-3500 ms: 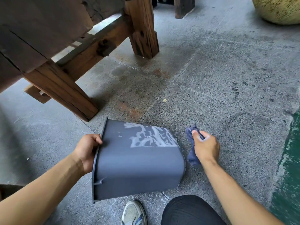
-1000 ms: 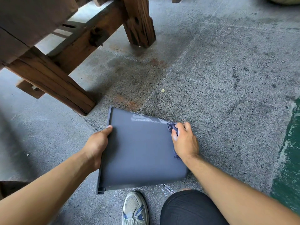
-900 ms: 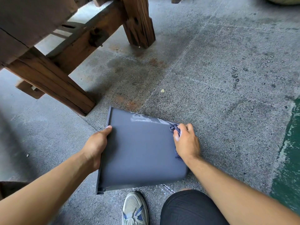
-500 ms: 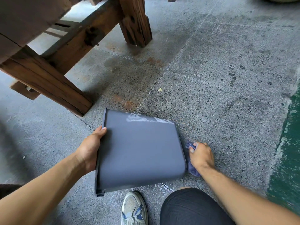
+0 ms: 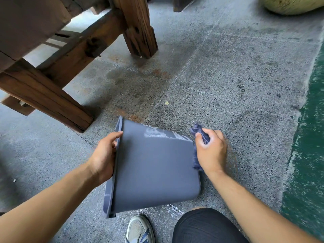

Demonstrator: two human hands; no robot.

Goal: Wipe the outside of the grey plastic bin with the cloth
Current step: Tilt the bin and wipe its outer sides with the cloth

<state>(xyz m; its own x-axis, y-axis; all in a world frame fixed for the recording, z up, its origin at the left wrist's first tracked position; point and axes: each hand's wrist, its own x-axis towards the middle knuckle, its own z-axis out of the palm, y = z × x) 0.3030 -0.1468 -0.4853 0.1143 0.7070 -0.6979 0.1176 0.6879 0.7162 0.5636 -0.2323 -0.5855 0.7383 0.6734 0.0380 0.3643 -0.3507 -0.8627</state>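
Grey bin (image 5: 154, 172): on its side on the concrete floor (image 5: 228, 76), rim to the left, whitish smears along the far upper side. Left hand (image 5: 105, 155): grasping the rim. Right hand (image 5: 211, 151): clenched round a blue cloth (image 5: 198, 130), at the bin's base end. Wooden bench leg (image 5: 45, 97): beyond, left.

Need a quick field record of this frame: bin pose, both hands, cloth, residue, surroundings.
bin: grey plastic bin lying on its side on the concrete floor
left hand: left hand grips the bin's rim
right hand: right hand holds the bunched blue cloth at the bin's base end
residue: whitish streaks along the far upper side
nearby: wooden bench leg
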